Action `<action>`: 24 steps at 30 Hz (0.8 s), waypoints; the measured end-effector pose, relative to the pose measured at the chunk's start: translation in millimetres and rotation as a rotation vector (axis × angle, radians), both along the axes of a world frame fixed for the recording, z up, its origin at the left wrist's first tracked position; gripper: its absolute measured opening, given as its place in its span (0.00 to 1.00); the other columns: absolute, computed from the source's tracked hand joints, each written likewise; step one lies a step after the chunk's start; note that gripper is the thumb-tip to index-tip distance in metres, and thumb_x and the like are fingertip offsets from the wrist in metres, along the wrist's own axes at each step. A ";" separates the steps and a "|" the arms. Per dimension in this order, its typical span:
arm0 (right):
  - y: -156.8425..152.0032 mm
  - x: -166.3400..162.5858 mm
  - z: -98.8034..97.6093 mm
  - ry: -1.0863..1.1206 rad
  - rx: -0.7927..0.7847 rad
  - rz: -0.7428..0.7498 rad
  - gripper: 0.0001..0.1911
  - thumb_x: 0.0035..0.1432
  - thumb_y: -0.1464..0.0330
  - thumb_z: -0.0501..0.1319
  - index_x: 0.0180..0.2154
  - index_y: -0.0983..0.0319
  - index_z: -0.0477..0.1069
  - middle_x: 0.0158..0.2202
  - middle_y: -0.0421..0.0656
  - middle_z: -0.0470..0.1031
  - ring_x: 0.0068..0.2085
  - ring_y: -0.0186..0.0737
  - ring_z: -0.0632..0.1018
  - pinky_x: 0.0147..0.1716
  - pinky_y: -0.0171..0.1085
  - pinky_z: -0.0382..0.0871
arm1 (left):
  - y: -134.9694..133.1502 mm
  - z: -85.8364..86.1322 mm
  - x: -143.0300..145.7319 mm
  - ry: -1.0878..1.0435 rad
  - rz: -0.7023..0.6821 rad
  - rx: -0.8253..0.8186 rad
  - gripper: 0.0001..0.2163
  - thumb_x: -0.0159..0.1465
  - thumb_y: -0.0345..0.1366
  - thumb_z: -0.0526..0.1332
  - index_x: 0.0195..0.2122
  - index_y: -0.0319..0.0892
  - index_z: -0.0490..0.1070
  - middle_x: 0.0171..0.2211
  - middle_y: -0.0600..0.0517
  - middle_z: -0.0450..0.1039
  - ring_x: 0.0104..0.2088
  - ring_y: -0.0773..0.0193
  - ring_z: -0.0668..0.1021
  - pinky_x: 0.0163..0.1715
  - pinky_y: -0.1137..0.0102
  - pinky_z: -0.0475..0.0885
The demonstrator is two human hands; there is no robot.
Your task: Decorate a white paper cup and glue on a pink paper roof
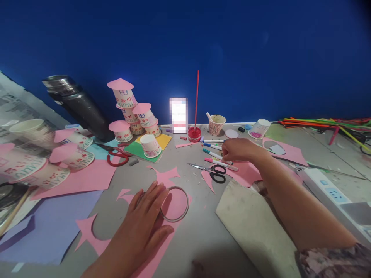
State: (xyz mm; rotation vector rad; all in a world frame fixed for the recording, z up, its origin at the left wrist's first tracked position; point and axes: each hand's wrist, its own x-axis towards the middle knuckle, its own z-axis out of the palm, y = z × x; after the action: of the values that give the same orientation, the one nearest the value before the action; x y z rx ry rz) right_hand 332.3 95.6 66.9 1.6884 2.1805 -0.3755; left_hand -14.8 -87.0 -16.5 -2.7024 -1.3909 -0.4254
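Note:
My left hand (149,216) lies with fingers spread over a strip of pink paper (176,204). A thin round ring (188,204) sits on that paper, against the hand's right side. Over the markers, my right hand (239,150) is closed with the fingers curled down; what is between the fingertips is hidden. Around it lie a teal-capped marker (213,153), a pink-capped marker (218,163) and a blue-capped marker (211,146). Black-handled scissors (217,173) rest partly open just below, pointing left.
Decorated paper cups with pink cone roofs (124,94) stand stacked at the back left, near a leaning black flask (78,104). Red-handled scissors (117,156), pink scraps (165,173), a beige cloth (252,220) and a power strip (333,189) surround the work. A lit screen (178,116) leans against the blue wall.

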 end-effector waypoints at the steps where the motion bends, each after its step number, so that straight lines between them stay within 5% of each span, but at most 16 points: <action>1: 0.4 -0.5 -1.9 -0.003 -0.001 0.003 0.09 0.55 0.65 0.67 0.37 0.60 0.82 0.38 0.48 0.84 0.40 0.49 0.81 0.30 0.39 0.60 | 1.0 -0.5 -2.0 -0.003 0.002 0.014 0.31 0.73 0.46 0.59 0.74 0.44 0.54 0.70 0.42 0.68 0.73 0.46 0.65 0.68 0.52 0.61; 11: 1.0 -2.1 -6.6 -0.013 -0.025 0.038 0.07 0.55 0.67 0.65 0.36 0.60 0.81 0.34 0.46 0.83 0.37 0.45 0.80 0.30 0.38 0.59 | 6.2 -4.6 -9.8 -0.113 0.006 0.055 0.20 0.74 0.37 0.58 0.66 0.50 0.66 0.67 0.45 0.71 0.73 0.48 0.64 0.68 0.51 0.64; 19: 1.6 -1.5 -5.8 -0.012 0.014 0.041 0.09 0.55 0.65 0.66 0.38 0.59 0.81 0.39 0.46 0.84 0.40 0.47 0.80 0.30 0.38 0.60 | 14.2 10.2 -11.8 -0.121 -0.003 0.066 0.16 0.73 0.37 0.60 0.61 0.47 0.70 0.63 0.42 0.73 0.71 0.44 0.67 0.64 0.48 0.68; 24: -7.0 -7.7 6.2 -0.028 0.037 0.045 0.09 0.57 0.63 0.66 0.37 0.59 0.81 0.38 0.47 0.83 0.40 0.48 0.80 0.31 0.39 0.60 | 3.8 19.2 -1.6 -0.271 -0.024 0.059 0.11 0.72 0.33 0.60 0.55 0.47 0.74 0.54 0.44 0.78 0.64 0.49 0.75 0.59 0.56 0.75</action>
State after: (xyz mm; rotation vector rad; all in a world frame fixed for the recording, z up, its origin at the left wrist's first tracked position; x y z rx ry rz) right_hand 324.5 88.7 73.1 1.6508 2.2146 -0.2996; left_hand -16.3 -83.2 2.7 -2.6948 -1.3797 -0.8483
